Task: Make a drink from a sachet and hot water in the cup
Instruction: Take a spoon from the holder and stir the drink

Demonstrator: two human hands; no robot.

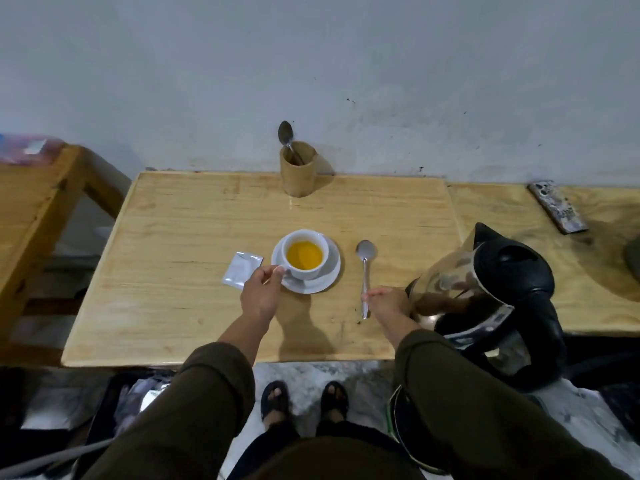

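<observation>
A white cup [313,271] holding orange-yellow liquid stands on a white saucer [332,271] in the middle of the wooden table [173,237]. My left hand [261,294] pinches the cup's handle on its left side. A white sachet [240,270] lies flat just left of the saucer. To the right of the saucer a metal spoon [364,268] lies with its bowl pointing away from me; my right hand [386,304] grips its handle near the lower end. A glass and black kettle [485,292] stands at the table's right edge, right beside my right hand.
A bamboo holder [298,174] with another spoon [286,135] stands at the back against the wall. A second wooden surface to the right carries a dark patterned flat object [557,211]. A wooden bench [34,202] is at the left. My sandalled feet [304,401] are below the table's front edge.
</observation>
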